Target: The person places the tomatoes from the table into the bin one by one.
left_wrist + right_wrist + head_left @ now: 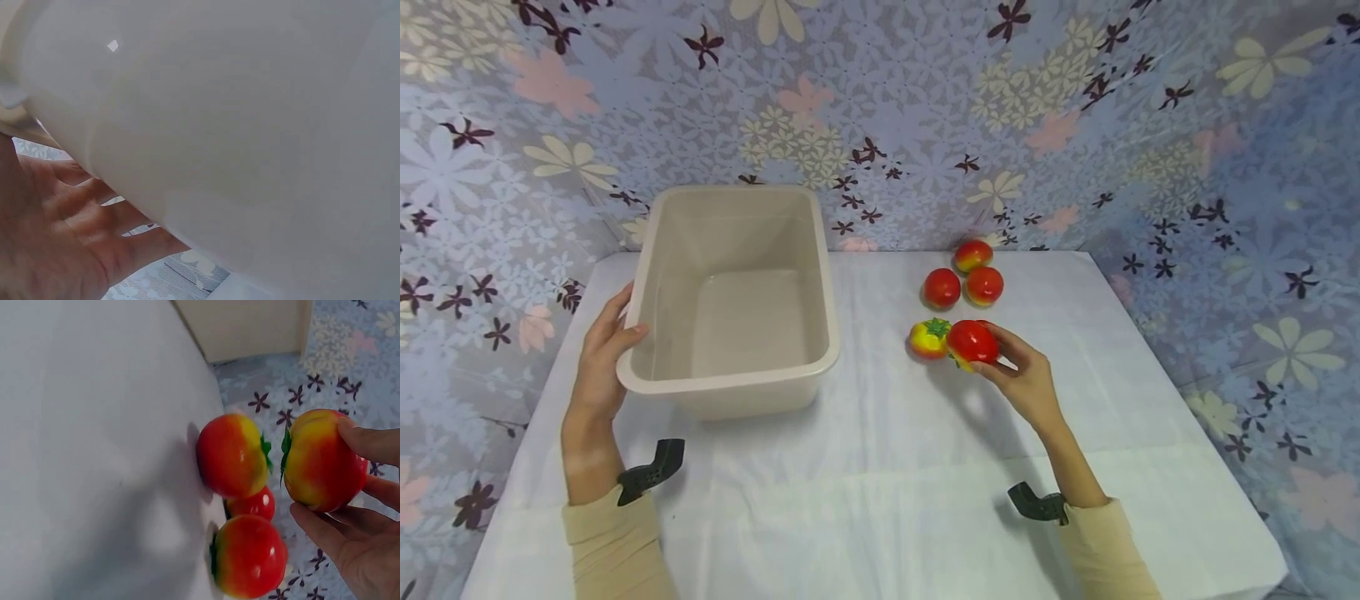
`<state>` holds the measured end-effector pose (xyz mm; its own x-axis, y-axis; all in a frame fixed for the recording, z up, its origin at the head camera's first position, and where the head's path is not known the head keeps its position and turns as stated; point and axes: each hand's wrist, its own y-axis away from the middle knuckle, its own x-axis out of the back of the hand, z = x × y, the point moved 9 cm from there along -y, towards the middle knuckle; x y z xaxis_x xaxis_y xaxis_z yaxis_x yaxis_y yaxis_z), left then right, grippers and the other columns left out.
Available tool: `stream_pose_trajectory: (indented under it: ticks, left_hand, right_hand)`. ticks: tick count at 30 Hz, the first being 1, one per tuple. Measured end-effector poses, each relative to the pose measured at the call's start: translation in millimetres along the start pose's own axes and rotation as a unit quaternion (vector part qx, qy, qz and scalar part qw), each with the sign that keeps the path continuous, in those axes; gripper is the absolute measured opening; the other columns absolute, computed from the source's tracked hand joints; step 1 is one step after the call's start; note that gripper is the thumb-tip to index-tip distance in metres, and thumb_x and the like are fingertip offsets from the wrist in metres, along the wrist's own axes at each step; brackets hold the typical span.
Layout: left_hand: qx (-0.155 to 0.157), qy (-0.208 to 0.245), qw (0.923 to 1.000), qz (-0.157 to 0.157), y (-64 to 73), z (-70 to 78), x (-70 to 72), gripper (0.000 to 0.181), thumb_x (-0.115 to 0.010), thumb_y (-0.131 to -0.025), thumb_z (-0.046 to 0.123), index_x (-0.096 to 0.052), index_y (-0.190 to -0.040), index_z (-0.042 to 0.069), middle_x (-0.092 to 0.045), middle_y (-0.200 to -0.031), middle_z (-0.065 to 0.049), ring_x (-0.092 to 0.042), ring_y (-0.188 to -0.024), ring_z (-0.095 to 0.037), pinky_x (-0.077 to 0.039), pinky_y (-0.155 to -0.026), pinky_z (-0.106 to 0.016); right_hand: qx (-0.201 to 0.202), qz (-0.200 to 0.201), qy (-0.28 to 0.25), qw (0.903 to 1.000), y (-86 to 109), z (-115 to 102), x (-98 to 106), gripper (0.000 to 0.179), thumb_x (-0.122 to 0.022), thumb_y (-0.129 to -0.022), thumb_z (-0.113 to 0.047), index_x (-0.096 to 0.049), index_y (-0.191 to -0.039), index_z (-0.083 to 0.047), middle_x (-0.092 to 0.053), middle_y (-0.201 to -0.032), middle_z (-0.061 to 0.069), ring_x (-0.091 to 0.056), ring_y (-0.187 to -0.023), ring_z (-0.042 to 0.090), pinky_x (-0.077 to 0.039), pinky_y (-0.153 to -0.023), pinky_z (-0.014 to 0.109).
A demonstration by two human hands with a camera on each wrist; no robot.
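Observation:
My left hand [601, 358] grips the left side of a deep beige plastic basin [737, 383], its thumb over the rim and its fingers along the outside. In the left wrist view the basin wall [237, 125] fills most of the picture and hides the fingertips. Between thumb and fingers, my right hand [1026, 375] holds a shiny red-and-yellow tomato [972, 342] above the white cloth; its green leaves point down in the head view. Just left of it lies another tomato [929, 339], yellow side and green leaves up.
Behind the right hand, three more tomatoes lie in a cluster: a left one [942, 288], a right one [984, 286] and a rear one [973, 256]. White cloth [880, 500] covers the table. A flowered fabric backdrop [910, 125] rises behind and at both sides.

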<state>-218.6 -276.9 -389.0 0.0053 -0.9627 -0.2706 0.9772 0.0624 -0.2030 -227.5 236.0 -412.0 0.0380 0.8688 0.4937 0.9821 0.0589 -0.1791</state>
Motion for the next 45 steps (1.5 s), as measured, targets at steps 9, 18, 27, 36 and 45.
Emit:
stream_pose_trajectory:
  ticks: [9,18,27,36,45]
  left_hand:
    - [-0.003,0.001,1.0000,-0.005,-5.0,-1.3,-1.9,0.052,-0.044,-0.098,0.000,-0.039,-0.149,0.007,-0.060,-0.129,0.007,-0.060,-0.108,-0.010,-0.053,-0.080,-0.019]
    - [0.000,-0.022,0.9995,-0.020,-6.7,-6.4,-16.3,0.053,-0.043,-0.098,0.001,-0.036,-0.150,0.006,-0.058,-0.130,0.007,-0.059,-0.108,-0.011,-0.053,-0.080,-0.019]
    - [0.009,-0.051,0.9977,-0.043,-11.6,-11.4,-34.7,0.053,-0.045,-0.099,0.005,-0.033,-0.151,0.005,-0.056,-0.132,0.005,-0.059,-0.108,-0.010,-0.052,-0.081,-0.019]
    - [0.011,-0.100,0.9932,-0.059,-14.7,-12.4,-50.2,0.055,-0.045,-0.100,0.009,-0.030,-0.152,0.006,-0.058,-0.129,0.005,-0.062,-0.106,-0.008,-0.053,-0.080,-0.021]
    - [0.011,-0.090,0.9944,-0.055,-13.6,-15.1,-52.3,0.055,-0.044,-0.098,0.005,-0.029,-0.151,0.001,-0.063,-0.119,0.011,-0.064,-0.098,-0.005,-0.055,-0.077,-0.020]
  right_hand:
    - [0.016,0.001,0.007,0.9999,-8.0,-21.4,-10.0,0.060,-0.074,-0.084,-0.004,-0.051,-0.139,0.000,-0.057,-0.137,0.018,-0.057,-0.121,0.034,-0.052,-0.092,0.040]
    - [0.059,-0.017,-0.028,0.9977,-25.4,-43.7,-21.7,0.061,-0.075,-0.084,-0.007,-0.052,-0.140,-0.007,-0.056,-0.139,0.014,-0.055,-0.125,0.033,-0.051,-0.091,0.038]
    - [0.100,-0.018,-0.042,0.9939,-43.6,-85.2,-30.3,0.059,-0.075,-0.083,-0.006,-0.054,-0.138,-0.006,-0.057,-0.138,0.012,-0.056,-0.125,0.030,-0.053,-0.091,0.037]
    - [0.140,-0.021,-0.113,0.9835,-60.4,-137.7,-41.7,0.060,-0.075,-0.082,-0.003,-0.054,-0.138,-0.006,-0.058,-0.136,0.013,-0.058,-0.122,0.027,-0.054,-0.090,0.032]
    - [0.151,-0.072,-0.117,0.9789,-69.2,-157.9,-80.3,0.060,-0.074,-0.083,-0.003,-0.053,-0.139,-0.005,-0.058,-0.137,0.011,-0.057,-0.124,0.023,-0.053,-0.092,0.043]
